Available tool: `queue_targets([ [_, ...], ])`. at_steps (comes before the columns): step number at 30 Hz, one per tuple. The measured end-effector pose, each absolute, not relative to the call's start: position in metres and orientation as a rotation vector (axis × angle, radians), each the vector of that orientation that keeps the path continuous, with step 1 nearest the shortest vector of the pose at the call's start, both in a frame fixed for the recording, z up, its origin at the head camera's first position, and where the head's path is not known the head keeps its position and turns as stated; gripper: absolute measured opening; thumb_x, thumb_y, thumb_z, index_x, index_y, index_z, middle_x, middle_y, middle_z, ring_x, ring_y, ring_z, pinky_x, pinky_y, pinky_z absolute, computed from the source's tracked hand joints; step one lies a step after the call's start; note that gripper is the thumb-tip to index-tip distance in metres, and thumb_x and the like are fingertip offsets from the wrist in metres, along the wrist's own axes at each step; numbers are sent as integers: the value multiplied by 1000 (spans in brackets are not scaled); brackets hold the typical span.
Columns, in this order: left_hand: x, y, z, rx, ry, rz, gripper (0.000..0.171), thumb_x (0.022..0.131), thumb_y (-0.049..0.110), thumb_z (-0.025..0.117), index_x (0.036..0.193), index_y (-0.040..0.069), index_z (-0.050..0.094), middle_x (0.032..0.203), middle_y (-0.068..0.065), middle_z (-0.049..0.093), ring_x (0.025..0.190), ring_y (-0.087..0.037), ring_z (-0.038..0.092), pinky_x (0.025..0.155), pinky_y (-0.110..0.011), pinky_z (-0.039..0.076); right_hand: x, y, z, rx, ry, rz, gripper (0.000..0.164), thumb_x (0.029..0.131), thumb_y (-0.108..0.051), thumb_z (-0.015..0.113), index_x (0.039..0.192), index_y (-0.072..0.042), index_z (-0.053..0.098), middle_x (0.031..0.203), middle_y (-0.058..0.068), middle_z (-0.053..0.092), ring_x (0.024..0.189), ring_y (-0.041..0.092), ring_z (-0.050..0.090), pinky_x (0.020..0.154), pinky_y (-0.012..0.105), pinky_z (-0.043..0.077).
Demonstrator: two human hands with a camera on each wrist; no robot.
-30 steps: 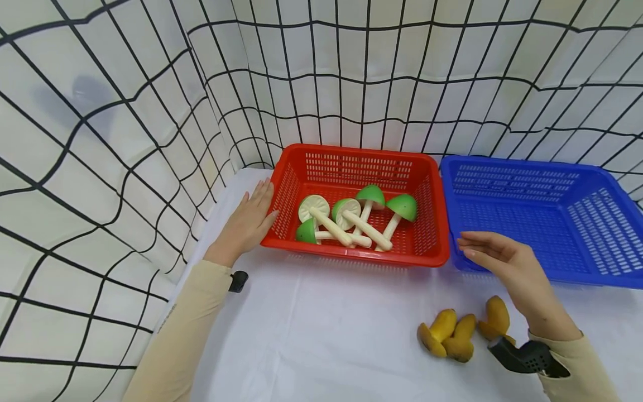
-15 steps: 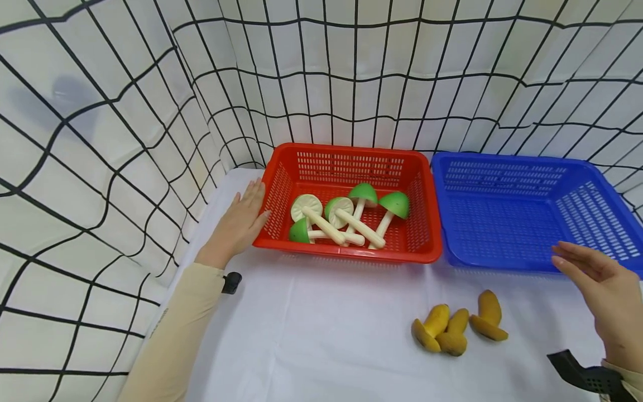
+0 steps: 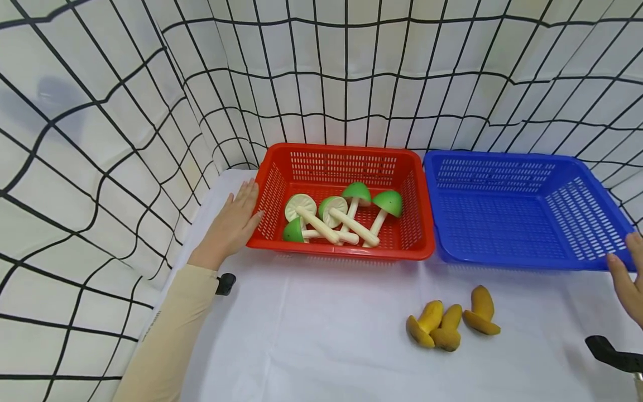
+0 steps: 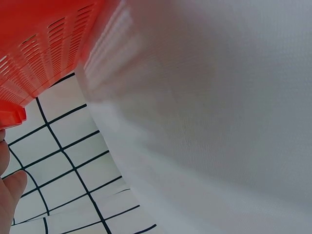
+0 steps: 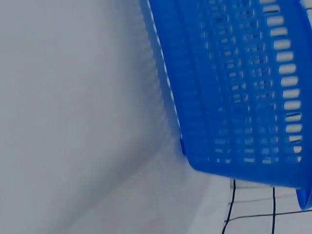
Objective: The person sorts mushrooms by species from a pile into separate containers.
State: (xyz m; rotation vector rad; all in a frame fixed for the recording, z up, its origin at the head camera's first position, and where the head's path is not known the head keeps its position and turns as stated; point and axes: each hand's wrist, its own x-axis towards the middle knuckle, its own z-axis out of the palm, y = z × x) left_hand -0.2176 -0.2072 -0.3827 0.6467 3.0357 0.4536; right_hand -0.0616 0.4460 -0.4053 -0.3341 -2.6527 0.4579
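Note:
My left hand (image 3: 228,226) rests with straight fingers against the left side of a red plastic basket (image 3: 341,251). Toy mushrooms with green caps (image 3: 387,203) and pale stems, several of them, lie inside that basket. Partly cut off by the frame's right edge, my right hand (image 3: 630,285) is at the front right corner of a blue plastic basket (image 3: 497,223), fingers extended near its rim. The right wrist view shows the blue basket's perforated wall (image 5: 243,97) but no fingers. Part of the left hand (image 4: 9,190) appears beneath the red basket's rim in the left wrist view.
Three yellow-brown toy mushrooms (image 3: 427,324) lie on the white cloth (image 3: 321,335) in front of the baskets. Black netting (image 3: 372,72) over white sheeting stands behind and to the left. The two baskets sit side by side, nearly touching.
My right hand has moved right, from the blue basket's front left corner to its front right corner. The left hand stays at the red basket. The whole view has shifted slightly.

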Motion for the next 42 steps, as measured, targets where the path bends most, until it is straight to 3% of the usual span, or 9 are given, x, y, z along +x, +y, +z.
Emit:
queue_targets([
  [5, -216, -207, -382, 639, 3033, 454, 61, 102, 27, 32, 148, -6, 9, 155, -20, 7, 143, -32, 3, 114, -51, 7, -78, 473, -413, -233, -2684, 491, 52, 102, -20, 26, 148, 3, 15, 153, 21, 11, 140, 40, 11, 111, 54, 8],
  [10, -215, -208, -381, 632, 3033, 462, 62, 102, 27, 32, 148, -5, 9, 156, -20, 7, 143, -31, 2, 114, -51, 5, -97, 497, -429, -139, -2706, 517, 56, 102, -27, 22, 147, 5, 14, 152, 24, 10, 142, 33, 4, 114, 46, 0],
  [15, -216, -206, -381, 643, 3032, 467, 62, 102, 27, 32, 148, -6, 9, 155, -20, 7, 143, -31, 2, 114, -52, 6, -96, 486, -417, -99, -2815, 483, 59, 102, -25, 24, 141, 16, 10, 147, 35, 8, 142, 35, -1, 115, 41, -3],
  [18, -216, -206, -381, 640, 3036, 458, 62, 102, 27, 32, 148, -6, 9, 155, -20, 8, 143, -31, 3, 114, -52, 6, -96, 482, -409, -88, -2862, 428, 63, 102, -31, 22, 140, 18, 9, 145, 37, 7, 141, 36, -3, 115, 40, -4],
  [31, -213, -206, -383, 649, 3177, 489, 65, 99, 24, 37, 148, -8, 8, 155, -22, 7, 143, -32, 5, 114, -50, 8, -94, 481, -411, -86, -2896, 374, 57, 99, -17, 24, 140, 18, 5, 145, 36, 5, 141, 33, -5, 114, 38, -5],
  [36, -205, -204, -382, 683, 3305, 628, 62, 97, 19, 44, 147, -8, 18, 153, -22, 18, 142, -30, 15, 114, -43, 14, -93, 481, -413, -71, -2871, 360, 58, 100, -22, 22, 139, 20, 8, 145, 37, 8, 141, 35, -1, 115, 38, -3],
  [42, -187, -187, -376, 979, 3490, 849, 52, 89, 4, 56, 138, -7, 42, 142, -20, 43, 131, -32, 40, 105, -45, 35, -95, 481, -411, -54, -2879, 296, 61, 101, -28, 21, 139, 19, 9, 145, 35, 9, 141, 36, 1, 115, 36, -3],
])
